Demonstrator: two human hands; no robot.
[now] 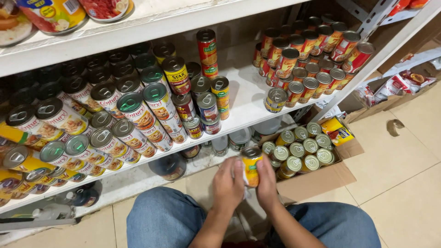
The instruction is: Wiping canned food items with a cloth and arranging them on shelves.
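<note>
Yellow can (pixel 251 167) with a metal pull-tab lid sits between both hands, above my knees and just in front of the lower shelf (pixel 138 179). I see my left hand (pixel 228 183) wrapped on its left side and my right hand (pixel 267 181) closed on its right side, so both grasp it. Beside them, on the floor, a cardboard box (pixel 321 177) holds more cans. White shelf (pixel 248 98) above carries many stacked cans.

Stacked tins (pixel 138 115) crowd white shelves (pixel 243 98) above a cardboard box (pixel 321 179).
</note>
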